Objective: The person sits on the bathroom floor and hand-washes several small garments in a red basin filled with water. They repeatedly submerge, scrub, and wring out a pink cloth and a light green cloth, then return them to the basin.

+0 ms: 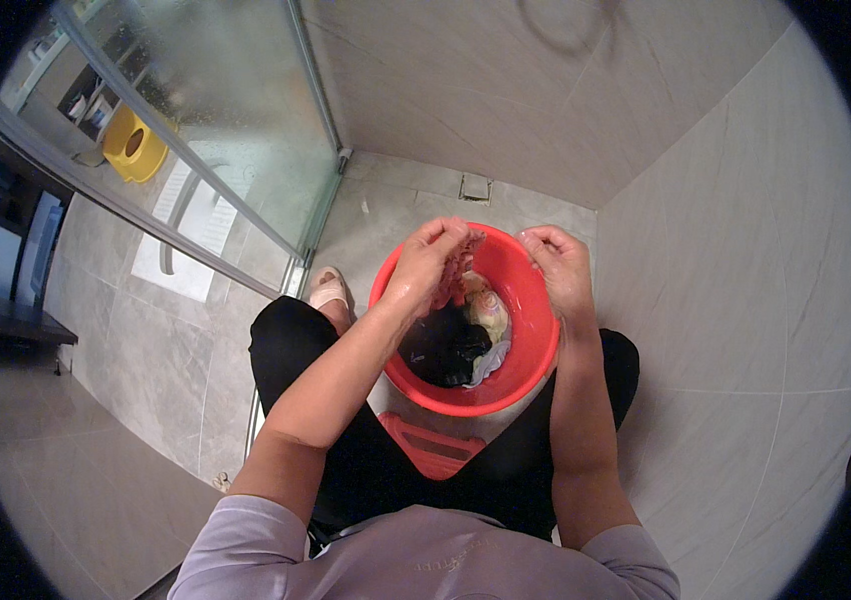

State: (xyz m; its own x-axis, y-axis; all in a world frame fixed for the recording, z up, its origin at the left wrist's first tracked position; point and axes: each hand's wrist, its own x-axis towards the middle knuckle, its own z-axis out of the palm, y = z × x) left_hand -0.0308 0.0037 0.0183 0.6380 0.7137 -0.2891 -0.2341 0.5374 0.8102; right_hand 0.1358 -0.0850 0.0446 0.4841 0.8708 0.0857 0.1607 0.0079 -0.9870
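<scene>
A round red plastic basin [515, 375] sits on the tiled floor between my knees. Over its left side, my left hand [429, 259] pinches a wet, dark pink piece of cloth [457, 274] that hangs down into the basin. My right hand [562, 270] is above the right rim, its fingers curled inward and no item visible in them. Inside the basin lie a black cloth [440, 345], a cream patterned cloth [487, 311] and a pale grey cloth [489, 364], bunched together.
A red plastic piece with a slot [433, 446] shows between my thighs. Beyond the basin is a square floor drain [476, 189]. A framed glass shower door [245, 97] stands at left, with a yellow stool [137, 146] and white mat [185, 225] outside. Tiled walls [733, 225] enclose the right.
</scene>
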